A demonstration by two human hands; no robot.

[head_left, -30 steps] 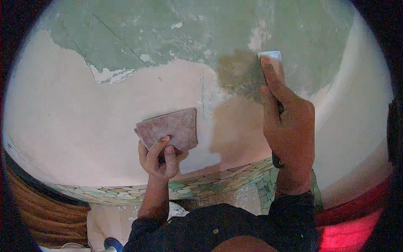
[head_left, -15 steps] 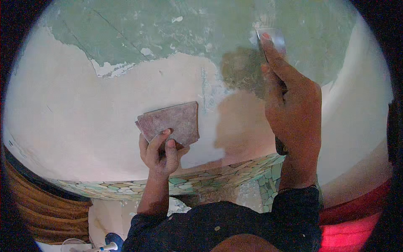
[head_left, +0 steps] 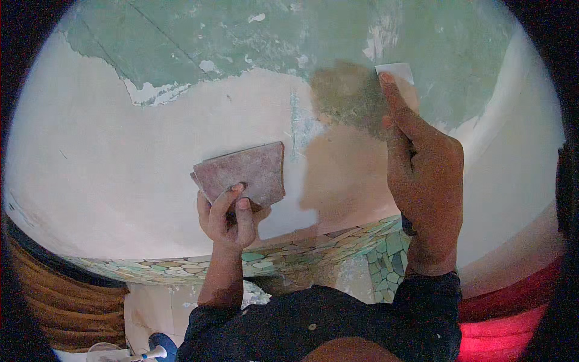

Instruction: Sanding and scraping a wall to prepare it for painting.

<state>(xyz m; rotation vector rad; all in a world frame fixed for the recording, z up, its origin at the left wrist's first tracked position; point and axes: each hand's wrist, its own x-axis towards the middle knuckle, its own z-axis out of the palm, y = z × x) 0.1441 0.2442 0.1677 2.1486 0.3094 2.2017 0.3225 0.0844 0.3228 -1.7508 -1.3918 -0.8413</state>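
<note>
My left hand (head_left: 226, 222) is closed around a small stack of folded sandpaper (head_left: 250, 172), reddish-brown and dusty, held in front of the lower wall. My right hand (head_left: 429, 172) grips a putty knife (head_left: 396, 72), its handle hidden in my palm. The thumb lies along the wide metal blade, whose edge is at the green painted part of the wall (head_left: 241, 36). Just above the blade runs a whitish streak (head_left: 382, 37) of filler. Smooth white filler (head_left: 151, 157) covers the lower wall and ends in a ragged edge.
Along the wall's foot runs a band of green and beige mosaic tile (head_left: 289, 256). Brown cloth (head_left: 66, 295) hangs at the lower left, and red cloth (head_left: 506, 335) lies at the lower right. A blue-and-white object (head_left: 160, 351) stands near the bottom left.
My right hand has drawn the putty knife downward along the wall, and more of the whitish streak shows above the blade. My left hand has hardly moved.
</note>
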